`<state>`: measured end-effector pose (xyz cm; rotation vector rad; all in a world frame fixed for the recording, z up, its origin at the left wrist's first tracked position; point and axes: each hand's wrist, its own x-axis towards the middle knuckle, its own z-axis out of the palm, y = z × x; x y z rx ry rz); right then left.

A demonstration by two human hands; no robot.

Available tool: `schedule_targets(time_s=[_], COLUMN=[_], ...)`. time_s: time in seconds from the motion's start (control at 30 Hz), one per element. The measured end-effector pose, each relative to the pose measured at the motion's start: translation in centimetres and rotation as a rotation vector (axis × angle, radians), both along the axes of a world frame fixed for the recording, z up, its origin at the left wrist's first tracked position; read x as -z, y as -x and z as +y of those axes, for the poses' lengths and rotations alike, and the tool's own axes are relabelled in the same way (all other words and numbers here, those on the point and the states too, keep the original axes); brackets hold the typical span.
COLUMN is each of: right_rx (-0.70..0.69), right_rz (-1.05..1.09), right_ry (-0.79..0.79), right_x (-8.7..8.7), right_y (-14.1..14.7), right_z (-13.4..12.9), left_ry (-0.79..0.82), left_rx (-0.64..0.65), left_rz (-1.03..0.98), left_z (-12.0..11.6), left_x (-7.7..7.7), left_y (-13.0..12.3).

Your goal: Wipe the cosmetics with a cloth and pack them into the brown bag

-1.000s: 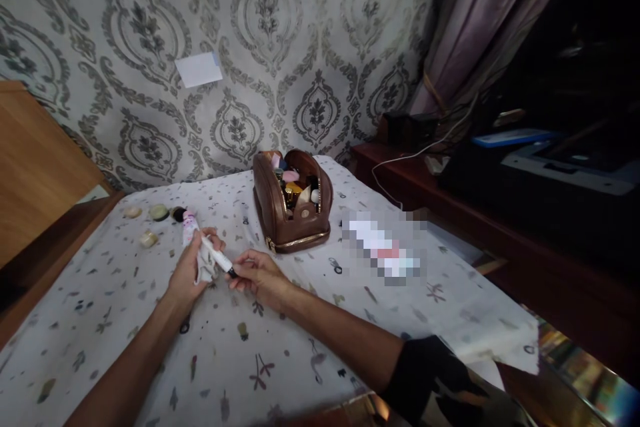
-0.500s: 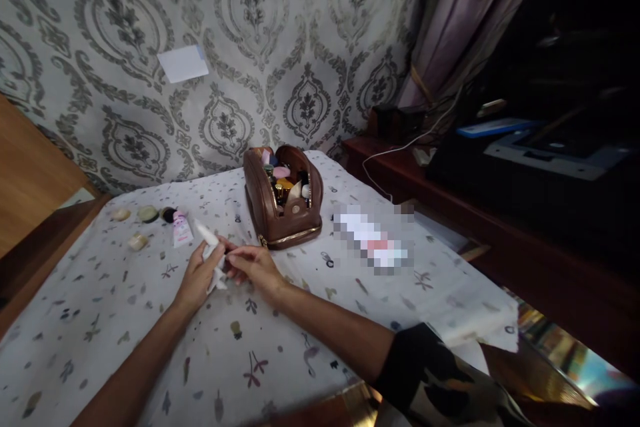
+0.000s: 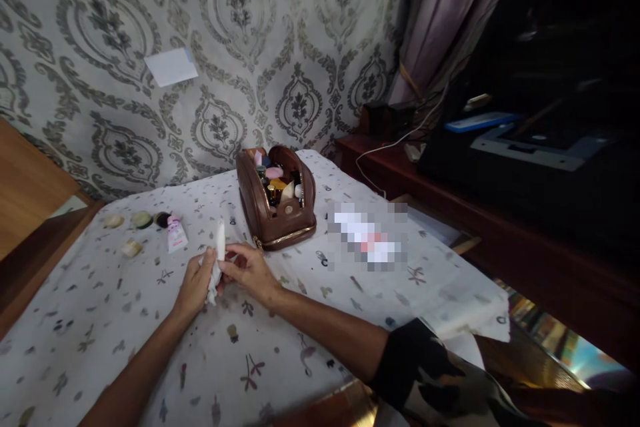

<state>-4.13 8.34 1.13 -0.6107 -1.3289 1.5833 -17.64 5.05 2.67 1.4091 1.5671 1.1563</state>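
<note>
My left hand (image 3: 193, 285) is closed around a crumpled white wipe or tissue (image 3: 213, 288), its thumb on top. A slim white tube-like item (image 3: 221, 239) stands almost upright between both hands; its exact kind is unclear. My right hand (image 3: 254, 277) pinches the lower part of this white item with thumb and forefinger. Beyond the hands sits a brown cosmetic bag (image 3: 275, 225), unzipped and full of small bottles and other cosmetics. Left of it lies a small pink-and-white tube (image 3: 176, 235).
Several small round jars or lids, among them a greenish one (image 3: 142, 219), lie at the left of the patterned tablecloth (image 3: 125, 360). A pixelated item (image 3: 367, 237) lies right of the bag. A white cable (image 3: 367, 177) hangs from the dark red furniture at right.
The white item has gone from leaning left to nearly upright. My right fingers have come onto it, while the wipe bunches lower in my left hand. The view has shifted slightly.
</note>
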Motion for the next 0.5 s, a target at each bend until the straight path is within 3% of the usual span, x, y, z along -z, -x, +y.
schedule_targets(time_s=[0.23,0.4,0.5], right_rx=[0.044,0.088,0.034], right_rz=[0.011,0.040,0.039], right_ry=[0.072,0.140,0.171], right_x=[-1.0,-1.0,-0.9], right_y=[-0.5,-0.5,-0.6], right_z=[-0.1,0.3,0.6], left_ry=[0.049,0.127,0.146], left_rx=[0.036,0.177,0.241], left_rz=[-0.242,-0.334,-0.313], left_z=[0.2,0.0,-0.1], left_x=[0.0,-1.1,-1.3], left_y=[-0.5,-0.9,-0.7])
